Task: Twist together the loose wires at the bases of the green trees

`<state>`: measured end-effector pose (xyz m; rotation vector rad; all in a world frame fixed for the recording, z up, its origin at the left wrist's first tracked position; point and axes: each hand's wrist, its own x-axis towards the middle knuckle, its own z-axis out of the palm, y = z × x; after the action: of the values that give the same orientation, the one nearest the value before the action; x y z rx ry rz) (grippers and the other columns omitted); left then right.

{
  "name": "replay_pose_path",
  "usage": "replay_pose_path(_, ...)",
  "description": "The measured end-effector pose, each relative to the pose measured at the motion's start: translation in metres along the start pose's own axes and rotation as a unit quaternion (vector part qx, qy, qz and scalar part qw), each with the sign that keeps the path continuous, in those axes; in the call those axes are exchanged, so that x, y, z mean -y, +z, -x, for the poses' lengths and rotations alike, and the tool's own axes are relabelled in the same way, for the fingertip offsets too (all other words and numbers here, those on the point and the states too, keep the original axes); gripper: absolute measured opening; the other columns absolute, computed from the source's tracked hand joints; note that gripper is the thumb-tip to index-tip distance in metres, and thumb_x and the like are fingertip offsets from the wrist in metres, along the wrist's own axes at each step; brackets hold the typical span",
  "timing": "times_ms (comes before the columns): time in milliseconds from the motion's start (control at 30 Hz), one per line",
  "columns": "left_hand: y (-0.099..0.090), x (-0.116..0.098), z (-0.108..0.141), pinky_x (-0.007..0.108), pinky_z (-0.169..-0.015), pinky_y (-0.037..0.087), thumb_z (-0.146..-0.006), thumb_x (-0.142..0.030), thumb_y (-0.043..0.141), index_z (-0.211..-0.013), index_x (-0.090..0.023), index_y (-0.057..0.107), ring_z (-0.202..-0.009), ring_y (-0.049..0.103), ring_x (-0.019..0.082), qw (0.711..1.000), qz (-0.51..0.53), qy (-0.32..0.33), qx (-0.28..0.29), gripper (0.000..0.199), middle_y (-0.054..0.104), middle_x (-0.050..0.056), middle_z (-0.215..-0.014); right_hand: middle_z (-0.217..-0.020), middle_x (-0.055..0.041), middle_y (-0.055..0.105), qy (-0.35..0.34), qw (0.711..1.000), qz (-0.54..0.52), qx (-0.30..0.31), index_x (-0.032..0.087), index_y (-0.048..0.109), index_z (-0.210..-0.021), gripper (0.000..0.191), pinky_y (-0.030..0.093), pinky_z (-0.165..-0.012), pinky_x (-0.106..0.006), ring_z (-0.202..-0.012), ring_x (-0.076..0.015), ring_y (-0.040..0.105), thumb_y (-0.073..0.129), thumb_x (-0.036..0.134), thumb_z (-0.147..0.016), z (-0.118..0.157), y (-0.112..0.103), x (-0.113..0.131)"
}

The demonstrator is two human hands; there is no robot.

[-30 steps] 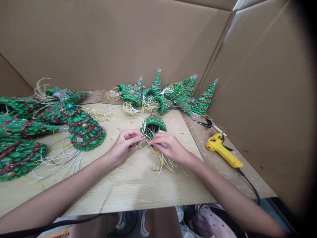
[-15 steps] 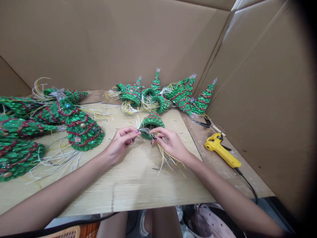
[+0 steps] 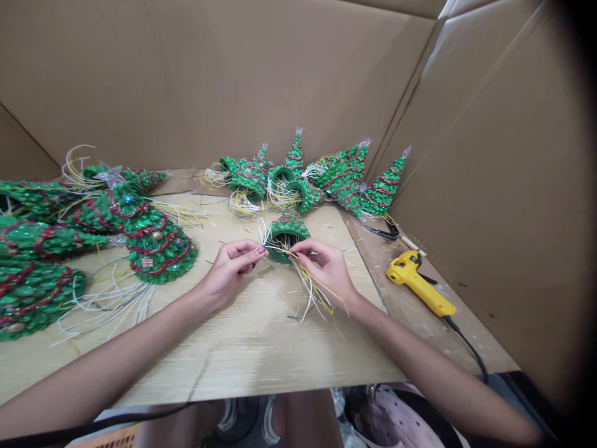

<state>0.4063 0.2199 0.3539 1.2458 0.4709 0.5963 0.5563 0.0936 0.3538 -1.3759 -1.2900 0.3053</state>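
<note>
A small green Christmas tree lies on its side in the middle of the table, its hollow base facing me. White and yellow wires come out of that base. On the left of the opening, my left hand pinches white wires between thumb and fingertips. At the right of the base, my right hand closes thumb and forefinger on a yellow wire, while more loose wires hang below it. My fingertips hide part of the opening.
A larger decorated tree stands at left among several lying trees. More small trees line the cardboard wall. Right of the table are a yellow glue gun with its cord and black-handled cutters.
My right hand has shifted slightly right, and a yellow wire now shows at its fingertips. My left hand still pinches the white wires, a little farther right.
</note>
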Motion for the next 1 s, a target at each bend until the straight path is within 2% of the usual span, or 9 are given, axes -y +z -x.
replay_pose_path(133,-0.0002,-0.0003,0.0013,0.017,-0.048,0.024,-0.065,-0.032,0.077,-0.067,-0.016,0.071,-0.053,0.038,0.005,1.0,-0.005,0.0,0.007,0.017,0.061,0.0,-0.062,-0.089,-0.0036,0.064,-0.008,1.0,-0.017,-0.017,0.02,0.067,-0.081,0.009,0.048,-0.064,-0.023,-0.084,-0.0133,0.06,0.058,0.018,-0.081,-0.001,-0.0006,0.0014)
replay_pose_path(267,0.0004,-0.0004,0.0026,0.018,-0.048,0.024,-0.065,-0.032,0.077,-0.067,-0.016,0.071,-0.052,0.038,0.005,1.0,-0.014,0.001,0.016,0.018,0.062,0.0,-0.064,-0.079,-0.0017,0.065,0.042,0.996,-0.076,-0.019,0.019,0.066,-0.082,0.007,0.048,-0.062,-0.023,-0.07,-0.0108,0.059,0.06,0.022,-0.081,-0.0012,0.0003,0.002)
replay_pose_path(367,0.0006,0.0001,0.002,0.018,-0.048,0.023,-0.065,-0.032,0.076,-0.067,-0.016,0.071,-0.052,0.037,0.005,1.0,-0.021,0.007,0.011,0.017,0.061,0.0,-0.062,-0.075,-0.0014,0.064,0.054,0.994,-0.096,-0.007,0.018,0.064,-0.081,0.009,0.047,-0.059,-0.023,-0.066,-0.0106,0.058,0.062,0.027,-0.08,-0.0014,0.0003,0.0026)
replay_pose_path(600,0.0004,0.0024,0.0012,0.018,-0.047,0.021,-0.067,-0.034,0.074,-0.068,-0.016,0.071,-0.051,0.036,0.005,0.999,-0.037,0.009,0.007,0.018,0.058,-0.001,-0.059,-0.078,-0.0032,0.068,0.044,0.994,-0.085,0.043,0.018,0.062,-0.083,0.008,0.048,-0.065,-0.026,-0.073,-0.013,0.063,0.06,0.025,-0.082,-0.0018,-0.0012,0.0053)
replay_pose_path(833,0.0019,0.0045,0.0035,0.019,-0.046,0.021,-0.066,-0.035,0.075,-0.068,-0.016,0.07,-0.05,0.037,0.005,0.999,-0.051,0.003,-0.008,0.02,0.057,-0.001,-0.058,-0.094,-0.0057,0.071,0.004,0.994,-0.073,0.076,0.018,0.065,-0.083,0.007,0.052,-0.072,-0.029,-0.091,-0.0158,0.065,0.058,0.019,-0.083,-0.001,-0.0017,0.0031)
replay_pose_path(1000,0.0014,0.0072,0.0024,0.02,-0.045,0.02,-0.066,-0.035,0.075,-0.067,-0.015,0.07,-0.049,0.035,0.005,0.999,-0.048,0.005,-0.019,0.02,0.053,-0.003,-0.054,-0.104,-0.0066,0.068,-0.093,0.99,0.008,0.111,0.018,0.068,-0.082,0.012,0.05,-0.065,-0.025,-0.089,-0.0139,0.064,0.056,0.013,-0.084,-0.0021,-0.0037,0.0052)
